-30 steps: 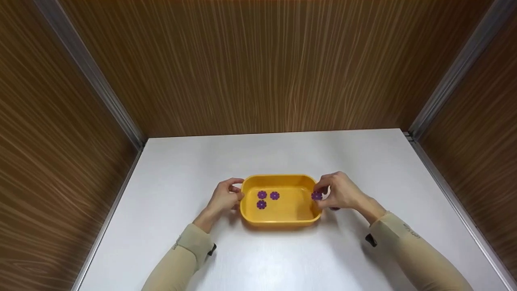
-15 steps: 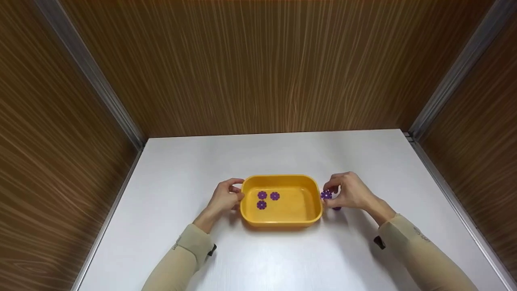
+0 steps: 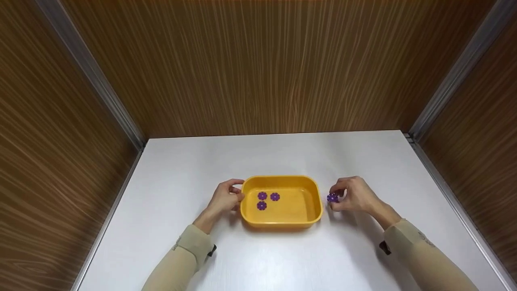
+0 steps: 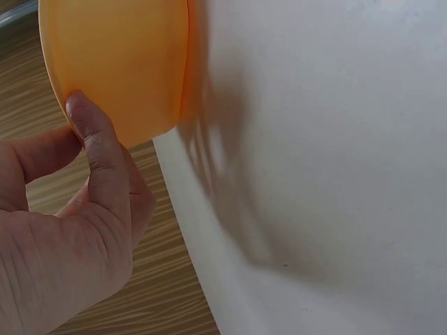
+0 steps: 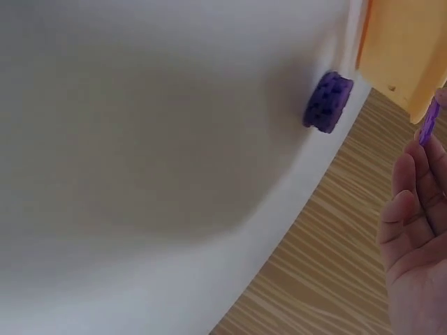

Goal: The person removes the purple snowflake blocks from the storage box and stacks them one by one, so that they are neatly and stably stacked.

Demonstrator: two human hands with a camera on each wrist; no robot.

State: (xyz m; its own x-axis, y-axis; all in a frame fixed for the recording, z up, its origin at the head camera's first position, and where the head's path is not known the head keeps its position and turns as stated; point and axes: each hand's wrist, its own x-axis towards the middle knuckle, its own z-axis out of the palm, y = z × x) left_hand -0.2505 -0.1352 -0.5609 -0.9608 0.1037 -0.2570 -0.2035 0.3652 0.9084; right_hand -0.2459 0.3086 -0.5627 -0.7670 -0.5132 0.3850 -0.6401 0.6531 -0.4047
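Observation:
A yellow plastic tub (image 3: pixel 281 224) lies in front of me with three purple flower-shaped discs (image 3: pixel 262 205) flat on its floor, towards the left. My left hand (image 3: pixel 225 197) grips the tub's left end; in the left wrist view the thumb (image 4: pixel 94 132) presses on its side near the rim. Just outside the right end, my right hand (image 3: pixel 354 195) pinches another purple flower-shaped disc (image 5: pixel 429 124) between thumb and fingertips. Beneath it, a short stack of such discs (image 5: pixel 328 102) stands on the table beside the tub, seen in the right wrist view.
The white tabletop (image 3: pixel 266 258) carries the tub and the stack. Wood-grain panels (image 3: pixel 266 68) rise at the back and on both sides, with metal strips (image 3: pixel 452 72) at the corners.
My right hand has moved right, from over the tub's right end to just outside it, still pinching a disc. The left hand, tub and the discs inside stay in place.

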